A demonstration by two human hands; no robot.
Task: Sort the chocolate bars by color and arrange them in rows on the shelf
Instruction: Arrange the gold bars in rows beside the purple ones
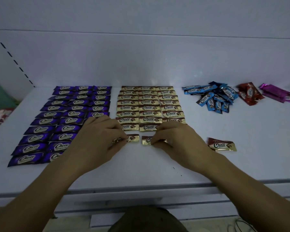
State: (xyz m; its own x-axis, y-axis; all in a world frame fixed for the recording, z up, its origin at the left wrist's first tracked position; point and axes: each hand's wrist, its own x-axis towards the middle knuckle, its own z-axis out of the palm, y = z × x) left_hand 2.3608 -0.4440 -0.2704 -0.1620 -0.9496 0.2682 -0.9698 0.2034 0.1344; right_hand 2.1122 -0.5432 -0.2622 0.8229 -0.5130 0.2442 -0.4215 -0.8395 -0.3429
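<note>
Two gold bars (134, 137), likely light and foil-slippery, are pinched at their wrapper edges by left hand (97, 136) and right hand (174, 138).

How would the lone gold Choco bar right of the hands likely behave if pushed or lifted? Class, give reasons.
The lone gold bar lies flat, so it should slide, not roll. Its glossy wrapper on the smooth shelf probably makes it slippery. Its crimped ends look thin and likely flex.
</note>
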